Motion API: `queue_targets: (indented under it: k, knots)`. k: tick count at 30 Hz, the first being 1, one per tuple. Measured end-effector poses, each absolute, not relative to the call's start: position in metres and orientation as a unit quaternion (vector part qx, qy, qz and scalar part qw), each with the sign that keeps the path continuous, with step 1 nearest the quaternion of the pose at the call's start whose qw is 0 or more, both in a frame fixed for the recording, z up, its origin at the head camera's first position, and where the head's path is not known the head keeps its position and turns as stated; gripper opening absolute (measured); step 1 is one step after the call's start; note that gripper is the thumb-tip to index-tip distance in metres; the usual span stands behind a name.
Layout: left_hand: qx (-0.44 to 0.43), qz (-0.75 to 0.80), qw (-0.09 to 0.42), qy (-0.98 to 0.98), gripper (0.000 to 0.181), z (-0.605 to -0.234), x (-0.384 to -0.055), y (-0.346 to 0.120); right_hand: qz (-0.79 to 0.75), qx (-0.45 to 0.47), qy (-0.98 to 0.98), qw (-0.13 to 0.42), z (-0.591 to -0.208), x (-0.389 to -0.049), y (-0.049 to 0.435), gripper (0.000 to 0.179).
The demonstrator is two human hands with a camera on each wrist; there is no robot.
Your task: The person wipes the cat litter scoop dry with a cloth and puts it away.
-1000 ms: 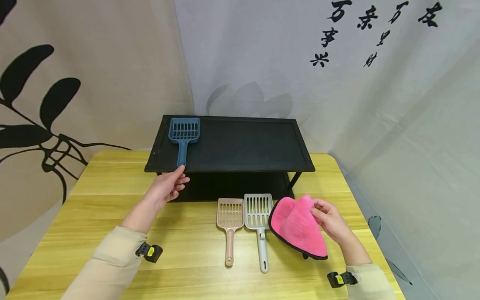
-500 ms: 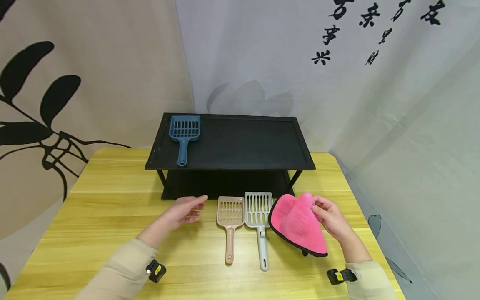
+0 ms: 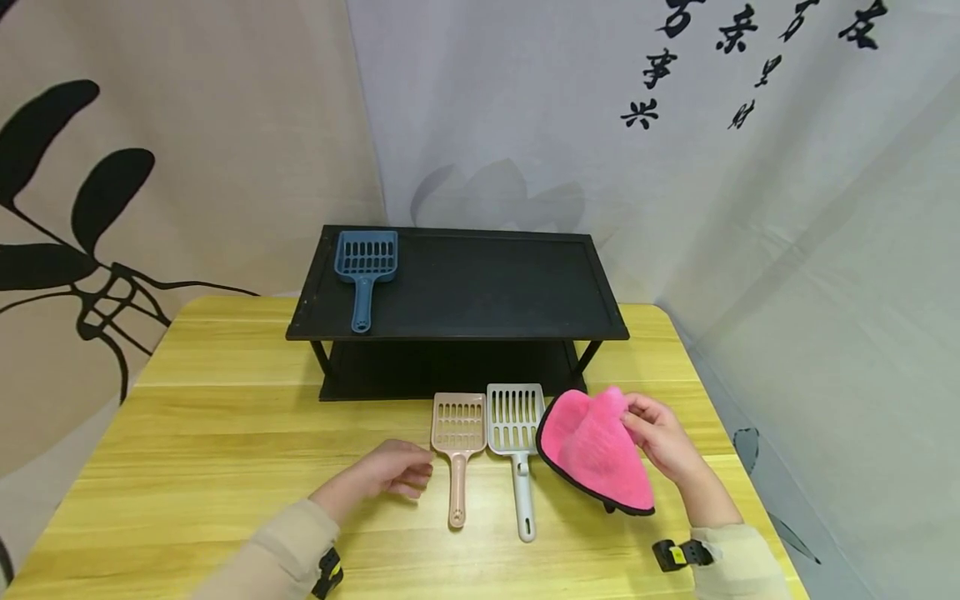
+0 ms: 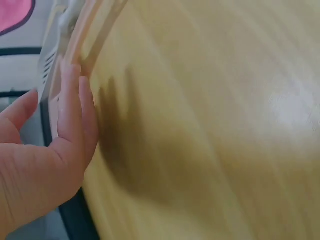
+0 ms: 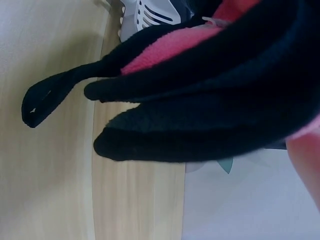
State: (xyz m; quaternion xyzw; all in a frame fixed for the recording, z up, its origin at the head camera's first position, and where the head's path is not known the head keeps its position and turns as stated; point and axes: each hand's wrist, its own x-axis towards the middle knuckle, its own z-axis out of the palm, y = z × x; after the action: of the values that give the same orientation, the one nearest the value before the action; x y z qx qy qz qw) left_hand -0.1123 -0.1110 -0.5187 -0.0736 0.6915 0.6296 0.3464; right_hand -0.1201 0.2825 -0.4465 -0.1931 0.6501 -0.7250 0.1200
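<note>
My left hand (image 3: 393, 468) hovers just left of the beige litter scoop (image 3: 459, 421), its fingers loosely bent with nothing between them. In the left wrist view the fingertips (image 4: 71, 72) overlap the scoop's edge; whether they touch it I cannot tell. Beside the beige scoop lies a light grey litter scoop (image 3: 516, 421), handle toward me. At the right, my right hand (image 3: 660, 433) pinches a pink cloth (image 3: 596, 454) with black trim by its gathered top. The right wrist view shows the cloth's dark underside (image 5: 200, 125) and a black hanging loop (image 5: 45, 95).
Behind the scoops stands a black two-tier rack (image 3: 480, 283). A blue litter scoop (image 3: 365, 262) lies at the left of its top tier. The rack stands on a wooden table (image 3: 225, 433), with a printed curtain (image 3: 480, 108) behind it.
My left hand has left the blue scoop's handle, moving down and right to beside the beige scoop. The blue scoop stays on the rack. My right hand keeps holding the cloth in place.
</note>
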Motion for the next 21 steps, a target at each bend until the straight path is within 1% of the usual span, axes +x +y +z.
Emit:
queue_targets:
  k: [5,10,17,21]
  knots:
    - [-0.061,0.637,0.369,0.674,0.042,-0.527,-0.104,-0.098,-0.726,-0.197,0.648,0.121,-0.447,-0.120,0.282,0.040]
    - [-0.055,0.645,0.377,0.662,0.042,-0.531,-0.103,-0.090,-0.731,-0.199,0.641,0.122,-0.447,-0.120,0.280,0.040]
    - [-0.042,0.635,0.394,0.664,0.042,-0.532,-0.105,-0.091,-0.733,-0.194,0.640,0.125,-0.447,-0.121,0.280,0.039]
    - [-0.042,0.646,0.392,0.653,0.040,-0.531,-0.105,-0.094,-0.728,-0.190,0.646,0.125,-0.449,-0.121,0.280,0.039]
